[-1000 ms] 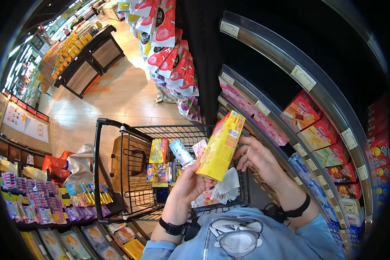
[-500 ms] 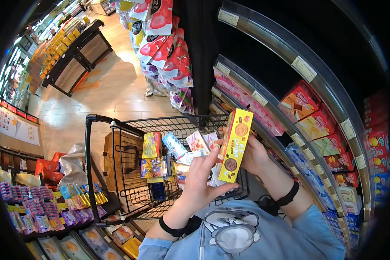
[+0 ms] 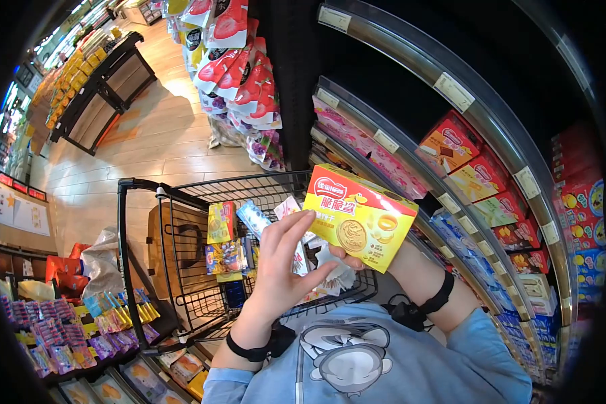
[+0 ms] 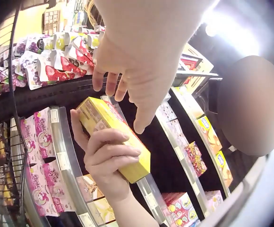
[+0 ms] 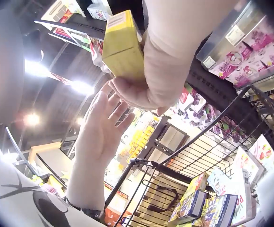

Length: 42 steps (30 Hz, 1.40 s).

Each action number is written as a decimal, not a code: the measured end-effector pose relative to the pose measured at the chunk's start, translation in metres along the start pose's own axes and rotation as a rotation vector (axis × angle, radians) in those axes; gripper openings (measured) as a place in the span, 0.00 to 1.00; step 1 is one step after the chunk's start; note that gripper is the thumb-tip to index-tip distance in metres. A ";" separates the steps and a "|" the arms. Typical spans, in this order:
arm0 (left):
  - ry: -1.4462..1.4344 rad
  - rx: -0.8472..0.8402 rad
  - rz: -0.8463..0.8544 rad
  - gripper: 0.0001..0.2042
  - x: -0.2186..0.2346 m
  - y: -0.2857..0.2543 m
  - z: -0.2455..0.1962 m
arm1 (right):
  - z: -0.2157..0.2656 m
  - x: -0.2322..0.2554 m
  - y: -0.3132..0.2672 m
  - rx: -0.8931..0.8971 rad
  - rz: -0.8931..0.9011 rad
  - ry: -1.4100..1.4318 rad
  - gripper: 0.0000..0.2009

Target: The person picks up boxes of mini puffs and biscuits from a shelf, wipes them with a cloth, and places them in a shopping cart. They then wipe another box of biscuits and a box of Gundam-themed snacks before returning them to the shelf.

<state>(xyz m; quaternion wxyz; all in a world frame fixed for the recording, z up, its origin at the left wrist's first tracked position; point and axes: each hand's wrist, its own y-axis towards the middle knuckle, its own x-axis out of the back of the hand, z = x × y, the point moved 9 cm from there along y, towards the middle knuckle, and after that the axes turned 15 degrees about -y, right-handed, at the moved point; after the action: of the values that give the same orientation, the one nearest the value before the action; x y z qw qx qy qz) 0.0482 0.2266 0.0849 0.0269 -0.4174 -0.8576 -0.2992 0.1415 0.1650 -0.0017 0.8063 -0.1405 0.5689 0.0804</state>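
A yellow and red box (image 3: 360,219) is held above the cart's right end, its large printed face toward the head camera. The right hand (image 4: 111,163) grips it from behind and below, fingers curled round it in the left wrist view; in the head view the box hides most of that hand. Beside the box's left edge the left hand (image 3: 279,262) has its fingers extended and thumb spread. In the left wrist view the left hand (image 4: 132,71) stands apart from the box (image 4: 115,137), holding nothing.
A black wire cart (image 3: 175,269) below holds several small packages (image 3: 221,222) and a brown bag (image 3: 158,252). Shelves with boxes (image 3: 451,145) curve along the right. Hanging fruit pouches (image 3: 232,74) are ahead, a display table (image 3: 104,94) at upper left, and packaged snacks (image 3: 64,330) at lower left.
The box has turned from its narrow side to its broad printed face. The left hand has come off it and moved left. The head view has shifted slightly right.
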 end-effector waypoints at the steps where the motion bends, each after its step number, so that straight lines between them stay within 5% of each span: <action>1: -0.009 0.026 0.003 0.39 0.001 -0.001 0.002 | -0.001 0.006 -0.002 -0.020 -0.035 -0.077 0.35; 6: -0.158 0.163 0.045 0.38 -0.002 -0.003 0.013 | 0.006 0.026 -0.009 -0.081 -0.368 -0.425 0.26; 10: -0.235 0.162 0.056 0.40 -0.008 -0.002 0.014 | 0.005 0.042 -0.015 -0.051 -0.659 -0.384 0.22; 13: -0.120 0.003 0.088 0.38 -0.013 0.012 -0.006 | -0.005 0.053 -0.012 -0.121 -0.613 -0.489 0.21; 16: 0.001 0.062 0.181 0.35 -0.017 0.013 -0.002 | -0.002 0.045 -0.014 -0.150 -0.636 -0.531 0.21; 20: -0.136 0.128 0.027 0.30 -0.009 0.010 0.010 | 0.003 0.044 -0.017 -0.136 -0.570 -0.438 0.20; 42: -0.148 0.236 -0.070 0.29 -0.022 0.015 0.016 | 0.011 0.053 -0.028 -0.263 -0.527 -0.565 0.23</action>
<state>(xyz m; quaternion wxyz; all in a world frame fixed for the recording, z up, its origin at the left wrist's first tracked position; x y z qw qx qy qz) 0.0770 0.2267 0.0728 0.0022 -0.4022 -0.9005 -0.1654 0.1777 0.1404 -0.0447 0.8991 -0.3556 0.2542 -0.0214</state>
